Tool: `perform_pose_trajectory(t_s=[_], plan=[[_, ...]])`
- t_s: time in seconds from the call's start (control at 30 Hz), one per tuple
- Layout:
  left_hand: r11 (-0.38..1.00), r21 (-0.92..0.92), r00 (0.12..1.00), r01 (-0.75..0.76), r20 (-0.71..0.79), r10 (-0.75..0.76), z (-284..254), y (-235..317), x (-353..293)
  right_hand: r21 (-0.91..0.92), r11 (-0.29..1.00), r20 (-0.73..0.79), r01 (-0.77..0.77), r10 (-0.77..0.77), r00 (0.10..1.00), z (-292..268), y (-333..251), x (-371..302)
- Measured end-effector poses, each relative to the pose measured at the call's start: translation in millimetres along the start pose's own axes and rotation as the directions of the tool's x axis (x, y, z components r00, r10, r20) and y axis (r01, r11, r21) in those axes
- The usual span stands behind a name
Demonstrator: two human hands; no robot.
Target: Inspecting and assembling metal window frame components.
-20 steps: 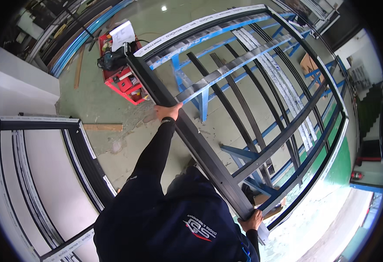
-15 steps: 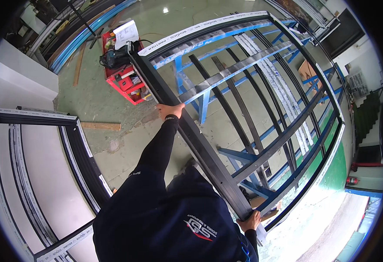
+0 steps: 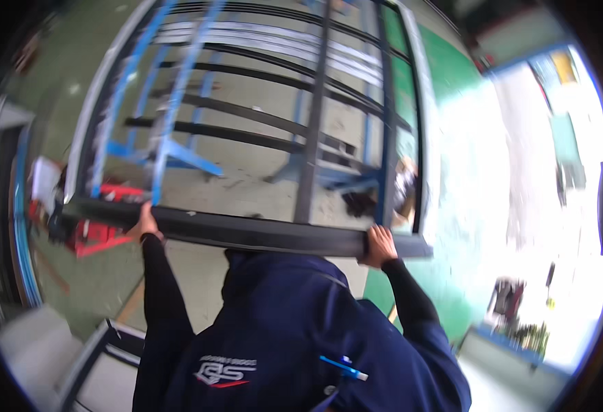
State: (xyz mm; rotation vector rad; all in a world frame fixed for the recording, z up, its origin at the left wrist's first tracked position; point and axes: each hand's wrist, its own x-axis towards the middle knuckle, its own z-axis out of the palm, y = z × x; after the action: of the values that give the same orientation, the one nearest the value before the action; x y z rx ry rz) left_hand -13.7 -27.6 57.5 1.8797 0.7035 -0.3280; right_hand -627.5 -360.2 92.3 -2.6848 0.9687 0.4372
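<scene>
Far left: long, thin blue bars (image 3: 21, 213), upright in view. Next: a red tool cart (image 3: 96, 244), blurred, partly behind the frame's corner. Left hand (image 3: 147, 222): fingers bent over the near rail, gripping it toward its left end. Centre: one large rectangular black frame (image 3: 246, 231) with white-covered outer edges, its near rail crossing just ahead of the wearer's navy jacket (image 3: 281, 295); blue-painted support bars (image 3: 180, 103) and slender white strips (image 3: 246, 38) show through its opening. Right hand (image 3: 380, 246): closed over the same rail near its right end. Right: green floor (image 3: 456, 206), beside the frame.
</scene>
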Motion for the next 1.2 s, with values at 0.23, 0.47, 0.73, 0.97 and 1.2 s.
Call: perform_pose_trajectory(t_s=[0.23,0.47,0.73,0.97,1.2], plan=[[0.41,0.848,0.554,-0.335,-0.174,0.814,28,-27,-6,0.052,0.999,0.025,-0.013,0.011,1.0,-25,2,0],[-0.195,-0.316,-0.3,-0.929,0.948,-0.106,78,-74,-278,0.125,0.992,-0.014,0.005,-0.003,1.0,-16,27,-15],[-0.427,-0.295,-0.335,-0.855,0.942,0.02,76,-126,-302,0.101,0.995,-0.097,0.019,-0.01,0.995,1,42,-45],[-0.529,-0.249,-0.371,-0.811,0.919,0.136,55,-166,-315,0.105,0.991,-0.222,0.077,-0.052,0.974,21,53,-67],[-0.606,-0.249,-0.421,-0.756,0.893,0.158,65,-216,-331,0.161,0.984,-0.315,0.081,-0.027,0.949,74,84,-101]])
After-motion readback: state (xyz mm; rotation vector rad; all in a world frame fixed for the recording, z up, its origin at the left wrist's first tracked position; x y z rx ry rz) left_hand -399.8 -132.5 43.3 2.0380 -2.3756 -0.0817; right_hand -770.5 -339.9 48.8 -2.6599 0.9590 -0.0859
